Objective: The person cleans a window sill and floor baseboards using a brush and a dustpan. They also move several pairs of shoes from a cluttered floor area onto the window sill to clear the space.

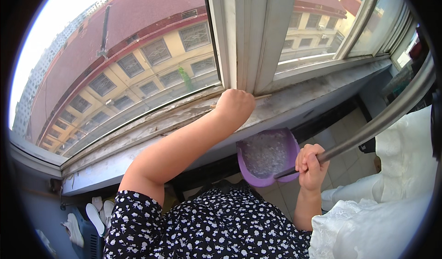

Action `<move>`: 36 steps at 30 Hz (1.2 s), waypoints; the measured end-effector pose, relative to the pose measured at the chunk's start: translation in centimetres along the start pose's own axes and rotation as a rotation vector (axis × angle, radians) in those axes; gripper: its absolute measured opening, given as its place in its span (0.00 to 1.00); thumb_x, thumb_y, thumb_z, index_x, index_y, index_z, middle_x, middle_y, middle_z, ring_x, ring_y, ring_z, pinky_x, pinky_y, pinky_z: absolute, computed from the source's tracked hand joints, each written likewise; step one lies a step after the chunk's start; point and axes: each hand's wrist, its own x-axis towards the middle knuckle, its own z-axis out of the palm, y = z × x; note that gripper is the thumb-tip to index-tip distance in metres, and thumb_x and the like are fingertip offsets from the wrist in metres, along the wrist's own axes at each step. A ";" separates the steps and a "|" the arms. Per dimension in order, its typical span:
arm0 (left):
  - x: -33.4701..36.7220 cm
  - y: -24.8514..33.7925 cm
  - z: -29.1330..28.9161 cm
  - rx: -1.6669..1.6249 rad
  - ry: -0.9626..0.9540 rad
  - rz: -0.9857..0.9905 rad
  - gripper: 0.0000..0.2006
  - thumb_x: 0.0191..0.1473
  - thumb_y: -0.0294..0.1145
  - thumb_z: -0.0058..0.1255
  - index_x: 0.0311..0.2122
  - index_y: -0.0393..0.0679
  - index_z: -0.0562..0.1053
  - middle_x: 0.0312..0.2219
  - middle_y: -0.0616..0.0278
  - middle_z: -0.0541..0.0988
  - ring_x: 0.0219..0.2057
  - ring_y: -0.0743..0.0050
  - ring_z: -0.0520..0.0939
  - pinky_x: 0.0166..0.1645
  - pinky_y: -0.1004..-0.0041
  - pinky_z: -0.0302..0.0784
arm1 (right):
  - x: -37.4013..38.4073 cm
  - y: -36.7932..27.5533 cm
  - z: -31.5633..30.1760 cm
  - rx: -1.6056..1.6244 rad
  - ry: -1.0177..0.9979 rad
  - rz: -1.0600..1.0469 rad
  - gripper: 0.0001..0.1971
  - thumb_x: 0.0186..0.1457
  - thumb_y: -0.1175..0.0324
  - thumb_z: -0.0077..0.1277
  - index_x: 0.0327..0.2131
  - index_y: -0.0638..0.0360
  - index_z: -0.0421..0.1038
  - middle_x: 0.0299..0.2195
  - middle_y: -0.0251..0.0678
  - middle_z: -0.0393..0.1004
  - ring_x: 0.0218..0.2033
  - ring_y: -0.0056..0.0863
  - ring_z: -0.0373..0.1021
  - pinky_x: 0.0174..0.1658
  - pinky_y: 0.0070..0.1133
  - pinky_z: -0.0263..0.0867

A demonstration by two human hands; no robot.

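My left hand is closed in a fist over the window sill, by the foot of the window's middle post. A thin, pale wooden stick pokes out to the right of the fist, and a short bit shows on its left. My right hand is wrapped round the long metal handle of a dustpan. The dustpan's purple pan hangs below the sill, tilted up toward me. Greyish-white bits of debris cover its inside.
White window frames rise beyond the sill, whose surface is stained and flaking. White lace-edged cloth hangs close on my right. Several white shoes and a blue plastic basket are at the lower left. Floor tiles show below.
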 end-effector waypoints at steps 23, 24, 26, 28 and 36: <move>-6.4 -4.8 0.8 -0.182 -0.136 -0.075 0.07 0.53 0.34 0.43 0.33 0.45 0.71 0.25 0.60 0.77 0.30 0.61 0.80 0.30 0.64 0.73 | -0.2 0.7 1.0 0.043 -0.018 0.024 0.15 0.57 0.66 0.44 0.18 0.56 0.58 0.12 0.25 0.56 0.10 0.12 0.51 0.13 0.12 0.51; -6.7 -5.1 1.2 -0.206 -0.085 -0.106 0.07 0.54 0.35 0.43 0.34 0.45 0.71 0.25 0.59 0.77 0.30 0.60 0.79 0.30 0.64 0.73 | -0.2 0.7 1.0 0.045 -0.011 0.031 0.15 0.57 0.65 0.44 0.18 0.56 0.58 0.12 0.25 0.56 0.10 0.12 0.51 0.13 0.12 0.51; -6.8 -5.4 2.6 -0.252 0.018 -0.166 0.08 0.55 0.37 0.42 0.35 0.47 0.71 0.25 0.59 0.77 0.30 0.59 0.79 0.30 0.62 0.72 | -0.2 0.7 1.1 0.046 0.005 0.044 0.15 0.57 0.65 0.44 0.18 0.56 0.58 0.12 0.25 0.56 0.10 0.12 0.51 0.13 0.12 0.51; -7.6 -5.5 4.6 -0.260 0.049 -0.167 0.09 0.55 0.38 0.42 0.36 0.47 0.71 0.26 0.58 0.77 0.30 0.58 0.79 0.31 0.62 0.72 | -0.3 0.8 1.3 0.052 -0.004 0.048 0.15 0.57 0.65 0.44 0.18 0.55 0.58 0.12 0.25 0.56 0.10 0.12 0.51 0.13 0.12 0.51; -10.0 -5.5 7.0 -0.478 0.180 -0.215 0.12 0.55 0.39 0.43 0.41 0.48 0.71 0.29 0.58 0.78 0.30 0.54 0.78 0.34 0.62 0.73 | -0.4 1.0 1.3 0.066 0.007 0.046 0.15 0.56 0.65 0.45 0.18 0.56 0.58 0.12 0.25 0.57 0.10 0.11 0.52 0.13 0.12 0.51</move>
